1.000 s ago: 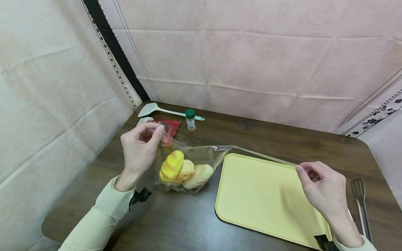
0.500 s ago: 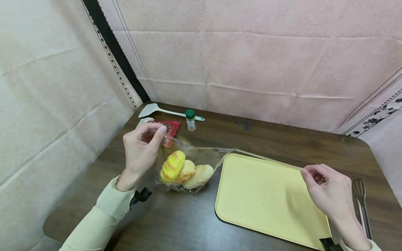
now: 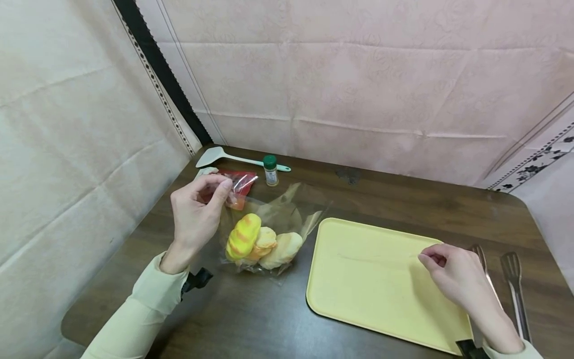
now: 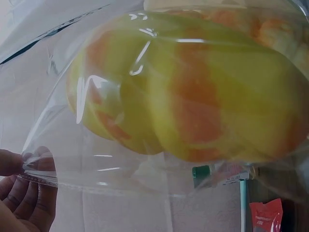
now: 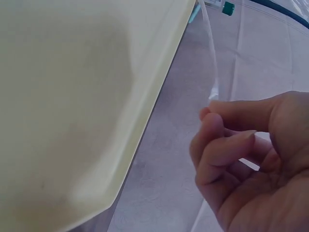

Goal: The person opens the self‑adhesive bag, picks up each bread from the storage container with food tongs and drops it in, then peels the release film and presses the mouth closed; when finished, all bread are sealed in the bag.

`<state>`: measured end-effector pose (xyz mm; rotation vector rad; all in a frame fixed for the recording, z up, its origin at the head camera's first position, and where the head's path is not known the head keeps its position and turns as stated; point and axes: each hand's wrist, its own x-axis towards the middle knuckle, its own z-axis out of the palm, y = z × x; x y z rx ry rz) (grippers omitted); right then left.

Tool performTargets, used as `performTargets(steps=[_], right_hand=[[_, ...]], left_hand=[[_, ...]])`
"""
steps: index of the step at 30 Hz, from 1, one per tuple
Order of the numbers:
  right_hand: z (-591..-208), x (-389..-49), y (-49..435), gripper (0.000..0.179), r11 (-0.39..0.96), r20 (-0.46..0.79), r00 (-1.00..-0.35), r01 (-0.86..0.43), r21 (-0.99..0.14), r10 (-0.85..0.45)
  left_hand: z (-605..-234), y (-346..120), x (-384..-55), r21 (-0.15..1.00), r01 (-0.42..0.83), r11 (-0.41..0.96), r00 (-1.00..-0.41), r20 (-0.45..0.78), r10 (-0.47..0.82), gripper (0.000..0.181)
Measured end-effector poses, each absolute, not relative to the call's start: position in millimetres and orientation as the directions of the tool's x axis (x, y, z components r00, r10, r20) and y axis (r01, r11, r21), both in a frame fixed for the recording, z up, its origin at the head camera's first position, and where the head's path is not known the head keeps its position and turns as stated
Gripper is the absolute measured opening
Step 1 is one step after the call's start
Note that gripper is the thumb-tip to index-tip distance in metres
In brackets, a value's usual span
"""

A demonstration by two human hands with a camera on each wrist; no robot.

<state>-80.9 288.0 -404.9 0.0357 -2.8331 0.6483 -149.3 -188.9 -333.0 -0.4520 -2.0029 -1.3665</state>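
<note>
My left hand pinches the upper left corner of a clear plastic bag between thumb and fingers. Inside the bag lie a yellow bread roll with orange stripes, a small round bun and a pale oval bread roll. The left wrist view has the yellow roll close up through the film. Over the right part of the yellow tray, my right hand pinches a thin, clear strip. This strip trails away from the fingertips and shows only faintly over the tray in the head view.
At the back left lie a pale spatula and a red packet, with a green-capped jar standing beside them. Metal tongs and another slim metal utensil lie right of the tray.
The strip stretched from the bag's edge to my right hand; now it is loose from the bag. The bag's right side has slackened, and my right hand sits slightly lower and further left.
</note>
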Motion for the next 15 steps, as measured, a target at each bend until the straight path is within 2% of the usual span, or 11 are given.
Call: performTargets(steps=[7, 8, 12, 15], right_hand=[[-405, -92, 297, 0.007, 0.918, 0.116, -0.993, -0.073, -0.389, -0.03], [-405, -93, 298, 0.011, 0.918, 0.111, -0.993, -0.074, -0.391, -0.032], [-399, -93, 297, 0.033, 0.911, 0.168, -0.986, -0.078, -0.406, -0.009], [-393, -92, 284, 0.032, 0.887, 0.251, -0.968, -0.105, -0.449, 0.012]], left_hand=[[-334, -190, -150, 0.668, 0.63, 0.396, -0.7, 0.709, -0.083, 0.006], [-334, -190, -150, 0.669, 0.635, 0.387, -0.699, 0.71, -0.08, 0.006], [-334, -190, -150, 0.668, 0.635, 0.388, -0.699, 0.71, -0.079, 0.006], [-334, -191, -151, 0.664, 0.635, 0.396, -0.693, 0.715, -0.087, 0.006]])
